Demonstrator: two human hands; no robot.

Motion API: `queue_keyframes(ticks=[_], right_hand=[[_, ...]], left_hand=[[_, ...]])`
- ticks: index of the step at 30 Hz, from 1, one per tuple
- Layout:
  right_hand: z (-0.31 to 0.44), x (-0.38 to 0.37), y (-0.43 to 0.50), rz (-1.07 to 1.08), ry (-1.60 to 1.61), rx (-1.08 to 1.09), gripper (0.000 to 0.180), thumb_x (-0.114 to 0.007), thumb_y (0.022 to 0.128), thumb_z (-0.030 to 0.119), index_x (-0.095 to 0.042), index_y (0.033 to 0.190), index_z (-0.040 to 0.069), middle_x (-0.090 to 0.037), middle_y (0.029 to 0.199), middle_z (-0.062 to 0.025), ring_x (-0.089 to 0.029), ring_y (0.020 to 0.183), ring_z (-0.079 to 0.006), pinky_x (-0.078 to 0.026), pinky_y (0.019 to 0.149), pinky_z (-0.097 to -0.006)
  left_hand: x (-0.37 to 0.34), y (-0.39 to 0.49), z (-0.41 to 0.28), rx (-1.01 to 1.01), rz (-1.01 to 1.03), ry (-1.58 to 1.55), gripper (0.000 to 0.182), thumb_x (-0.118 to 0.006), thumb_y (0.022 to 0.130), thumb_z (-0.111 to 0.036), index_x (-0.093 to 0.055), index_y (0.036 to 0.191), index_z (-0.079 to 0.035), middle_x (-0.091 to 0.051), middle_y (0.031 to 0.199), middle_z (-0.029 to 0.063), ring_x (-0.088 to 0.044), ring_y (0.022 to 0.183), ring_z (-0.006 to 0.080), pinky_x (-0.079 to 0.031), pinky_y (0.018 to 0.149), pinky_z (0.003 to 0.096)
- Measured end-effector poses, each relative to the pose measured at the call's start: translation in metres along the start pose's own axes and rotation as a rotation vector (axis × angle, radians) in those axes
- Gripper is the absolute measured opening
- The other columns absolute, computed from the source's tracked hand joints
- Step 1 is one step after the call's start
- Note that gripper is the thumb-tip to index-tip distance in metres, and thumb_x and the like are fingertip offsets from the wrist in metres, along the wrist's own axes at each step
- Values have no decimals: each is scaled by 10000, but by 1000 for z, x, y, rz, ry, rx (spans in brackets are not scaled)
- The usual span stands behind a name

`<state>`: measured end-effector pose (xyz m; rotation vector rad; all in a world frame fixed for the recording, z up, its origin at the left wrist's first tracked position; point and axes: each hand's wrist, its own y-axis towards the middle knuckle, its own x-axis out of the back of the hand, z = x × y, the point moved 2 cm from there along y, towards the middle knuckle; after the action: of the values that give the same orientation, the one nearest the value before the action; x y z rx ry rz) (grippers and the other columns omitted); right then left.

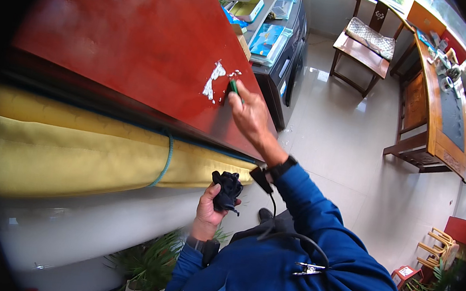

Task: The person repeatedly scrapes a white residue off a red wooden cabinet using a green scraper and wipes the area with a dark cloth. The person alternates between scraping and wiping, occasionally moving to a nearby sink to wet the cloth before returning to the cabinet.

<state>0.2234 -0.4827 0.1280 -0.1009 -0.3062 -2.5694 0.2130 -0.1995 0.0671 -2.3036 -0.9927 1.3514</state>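
Note:
My right hand (249, 110) is closed around a small green-handled tool (234, 86), held against the red tabletop (142, 42). Its working end is too small to make out, so I cannot tell what kind of tool it is. Just left of it lies an irregular white patch (213, 79) on the red surface, with small white flakes (235, 73) scattered around. Lower down, off the table's edge, my left hand (207, 214) grips a crumpled black cloth (226, 190). That cloth sits apart from the tabletop.
Yellow fabric (79, 148), tied with a teal cord (168, 160), runs along the table's near side. Beyond the table's right end stands a dark appliance (278, 74) bearing books. A wooden chair (361, 53), a cluttered wooden desk (424, 116) and potted plants (152, 259) stand around.

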Motion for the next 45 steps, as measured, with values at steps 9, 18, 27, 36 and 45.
queue_keyframes(ticks=[9,18,27,36,45], right_hand=[[-12,-3,2,21,5,-37,467,-615,943,304,-664,1299,6,-668,807,-294,-730,805,-409,-549,743,-441],[-16,-5,7,73,-53,-38,418,-575,947,342,-659,1272,94,-706,853,-267,-689,907,-449,-539,809,-535],[6,-7,-2,49,-199,4,421,-599,950,339,-664,1301,114,-663,1114,-274,-647,1070,-419,-536,851,-527],[20,-6,-1,87,-254,2,492,-616,968,337,-619,1389,83,-671,990,-232,-638,1049,-380,-511,877,-446],[40,5,9,40,-257,155,497,-591,949,370,-582,1401,163,-654,957,-296,-655,921,-457,-536,786,-554]], left_hand=[[-1,0,2,-5,3,20,491,-696,934,-264,-578,1376,-86,-639,1349,152,-646,1198,317,-628,848,524],[3,-1,3,9,3,-4,512,-695,931,-277,-566,1383,-73,-650,1324,152,-656,1174,315,-628,845,527],[1,-1,4,18,3,-50,465,-683,939,-243,-586,1364,-82,-656,1323,147,-663,1169,322,-622,844,547],[6,4,7,26,4,-67,480,-718,921,-247,-595,1350,-70,-670,1298,144,-668,1152,314,-624,845,542],[-3,9,7,54,45,-56,454,-718,924,-232,-606,1335,-75,-682,1272,132,-675,1136,317,-622,847,551]])
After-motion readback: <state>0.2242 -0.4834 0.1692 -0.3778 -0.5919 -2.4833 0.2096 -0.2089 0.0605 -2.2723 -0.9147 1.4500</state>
